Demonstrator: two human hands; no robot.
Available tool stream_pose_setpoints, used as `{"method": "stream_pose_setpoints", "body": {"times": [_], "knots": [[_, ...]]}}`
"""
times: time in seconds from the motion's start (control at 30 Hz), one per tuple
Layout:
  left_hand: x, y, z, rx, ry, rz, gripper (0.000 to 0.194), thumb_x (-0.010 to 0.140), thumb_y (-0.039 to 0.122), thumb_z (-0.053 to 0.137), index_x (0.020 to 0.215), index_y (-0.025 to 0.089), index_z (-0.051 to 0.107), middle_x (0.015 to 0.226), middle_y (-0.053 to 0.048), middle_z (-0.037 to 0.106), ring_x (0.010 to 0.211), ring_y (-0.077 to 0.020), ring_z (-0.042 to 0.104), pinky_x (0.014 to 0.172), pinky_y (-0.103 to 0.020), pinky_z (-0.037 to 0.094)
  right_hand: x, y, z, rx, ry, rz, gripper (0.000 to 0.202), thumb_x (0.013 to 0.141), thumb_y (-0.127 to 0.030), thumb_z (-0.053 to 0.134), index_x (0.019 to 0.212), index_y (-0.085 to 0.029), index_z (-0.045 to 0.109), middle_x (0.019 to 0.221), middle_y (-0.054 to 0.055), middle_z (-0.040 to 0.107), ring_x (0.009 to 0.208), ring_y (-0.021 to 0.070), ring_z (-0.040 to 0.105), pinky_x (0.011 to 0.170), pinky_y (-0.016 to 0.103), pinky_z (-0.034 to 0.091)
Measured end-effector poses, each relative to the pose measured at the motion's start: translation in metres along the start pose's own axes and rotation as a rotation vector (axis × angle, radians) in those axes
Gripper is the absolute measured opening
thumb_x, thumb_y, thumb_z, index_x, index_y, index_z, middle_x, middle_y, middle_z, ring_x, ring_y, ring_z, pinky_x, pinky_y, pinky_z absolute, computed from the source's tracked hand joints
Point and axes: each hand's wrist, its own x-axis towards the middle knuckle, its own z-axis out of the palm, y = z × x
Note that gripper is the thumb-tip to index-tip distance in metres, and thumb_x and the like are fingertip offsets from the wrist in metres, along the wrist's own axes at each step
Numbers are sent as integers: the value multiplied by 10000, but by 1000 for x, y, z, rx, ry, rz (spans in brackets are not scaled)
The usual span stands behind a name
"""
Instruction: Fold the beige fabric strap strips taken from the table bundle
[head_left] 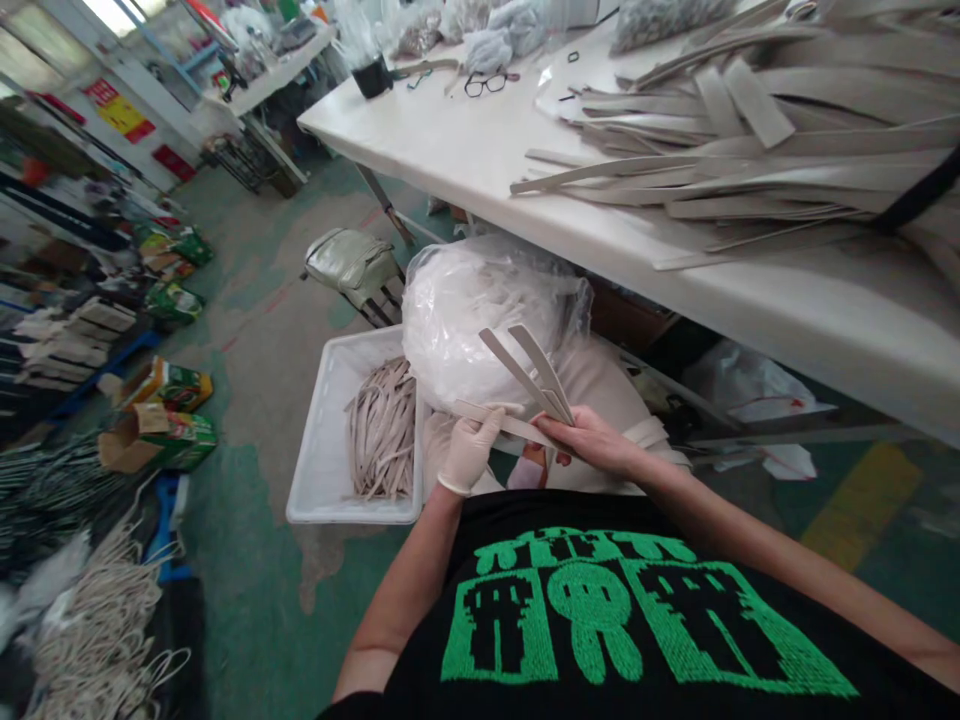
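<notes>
My left hand, in a thin white glove, pinches a flat beige strap near one end. That strap runs across to my right hand, which is bare and closed around it. More beige straps fan out upward from my right hand's fingers. Both hands are low over my lap. A clear plastic bag of pale material bulges just beyond them. Beside my left forearm is a white bin with many beige straps in it.
A long white table bears a big heap of beige straps, glasses and bags of small parts. A padded stool stands past the bin. On the left floor are cartons and bundled cords.
</notes>
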Motion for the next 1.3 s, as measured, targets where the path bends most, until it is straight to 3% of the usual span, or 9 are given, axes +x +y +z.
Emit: {"method": "stream_pose_setpoints", "body": {"times": [0.1,0.23,0.43,0.57,0.67,0.93,1.13,1.23,1.3], "knots": [[1,-2,21,66,-95,78,389,833,533,649,904,171,775,916,-65,777,870,-238,694,848,-341,542,-5,-1,-6,-21,-83,-1,506,822,-629,640,654,-152,654,612,27,637,447,97,515,443,233,401],[22,-11,18,143,-135,103,433,878,561,580,857,175,775,883,-73,775,875,-243,695,880,-354,530,-7,8,-16,66,104,-1,508,772,-643,689,607,-183,549,506,-25,526,387,76,431,386,217,325],[105,-18,-12,619,236,243,278,901,412,601,997,205,758,1115,-77,745,1119,-234,638,1043,-351,429,6,32,-38,375,540,-45,488,708,-620,765,665,-197,525,522,-63,466,377,48,324,369,207,352],[155,-26,-7,1140,255,85,364,829,458,684,1055,184,764,1244,-130,698,1246,-290,557,1077,-395,382,17,41,-46,464,580,-61,478,694,-604,785,696,-185,556,544,-65,476,376,36,313,368,198,363],[171,-38,0,1273,233,-63,368,808,442,691,1065,193,773,1213,-145,706,1202,-317,579,994,-403,422,20,43,-47,461,577,-59,487,684,-608,793,691,-176,568,542,-62,486,373,33,323,366,193,367],[167,-55,-15,1137,263,-79,217,846,338,645,941,213,795,1013,-91,774,1023,-249,674,887,-323,468,18,47,-51,508,572,-72,462,707,-588,787,753,-162,615,551,-68,494,372,27,305,386,192,397],[131,-32,-32,897,396,149,170,886,302,604,910,233,757,1186,-39,735,1152,-189,636,1025,-291,436,19,49,-53,517,575,-78,413,752,-547,773,766,-164,617,575,-57,522,376,28,309,408,195,424],[105,-17,-40,600,509,272,169,843,361,651,836,216,738,935,-29,755,963,-200,673,929,-301,479,19,48,-55,535,549,-68,397,760,-533,777,761,-166,627,595,-54,548,375,21,305,421,189,437],[85,-10,-42,444,510,253,207,811,402,672,795,203,729,784,-7,721,821,-188,658,826,-289,492,18,46,-58,559,503,-52,385,757,-531,780,761,-171,643,625,-46,586,377,18,292,431,191,446]]}}
